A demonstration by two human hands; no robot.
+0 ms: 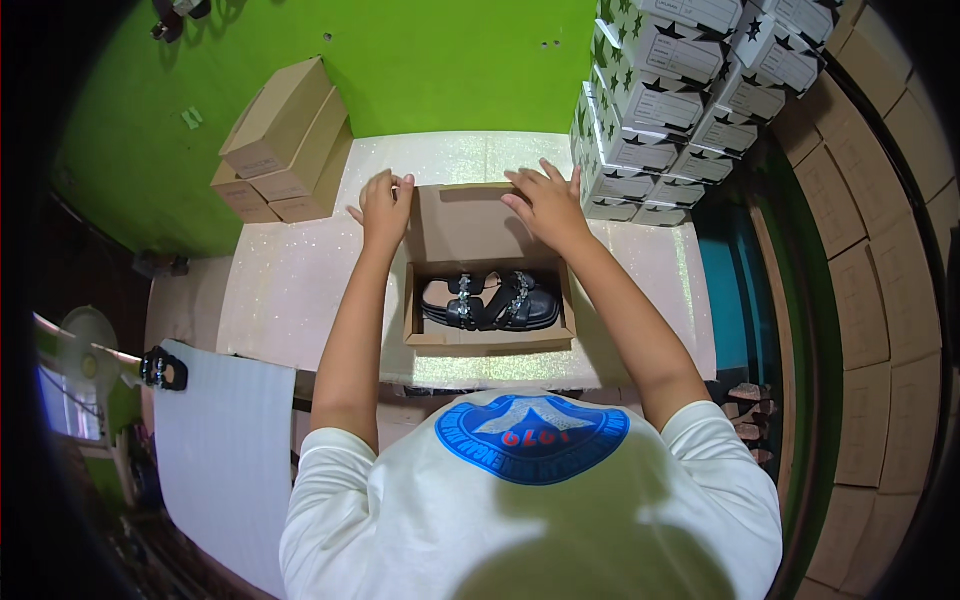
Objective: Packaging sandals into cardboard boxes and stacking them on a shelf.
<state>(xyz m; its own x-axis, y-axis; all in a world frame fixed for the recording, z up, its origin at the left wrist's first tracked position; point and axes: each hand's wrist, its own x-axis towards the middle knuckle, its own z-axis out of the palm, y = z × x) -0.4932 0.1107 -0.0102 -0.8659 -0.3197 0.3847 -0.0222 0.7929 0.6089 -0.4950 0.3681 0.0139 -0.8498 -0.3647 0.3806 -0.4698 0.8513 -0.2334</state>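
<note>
A brown cardboard shoe box point(490, 347) sits on the table in front of me, its hinged lid point(468, 215) raised at the far side. Inside lies a pair of black strappy sandals point(490, 302) with shiny decorated straps. At the lid's upper left corner is my left hand point(384, 212), its thumb against the edge and its fingers partly curled. My right hand point(551, 208) grips the upper right corner, thumb on the inner face and forefinger at the top edge, with the other fingers spread.
Several closed brown boxes point(285, 150) are stacked at the back left of the glittery pale table point(290, 290). White star-patterned boxes point(650, 110) rise in a tall pile at the back right. Brown boxes point(865, 300) line the far right. A black sandal point(163, 370) rests on a white board point(225, 440).
</note>
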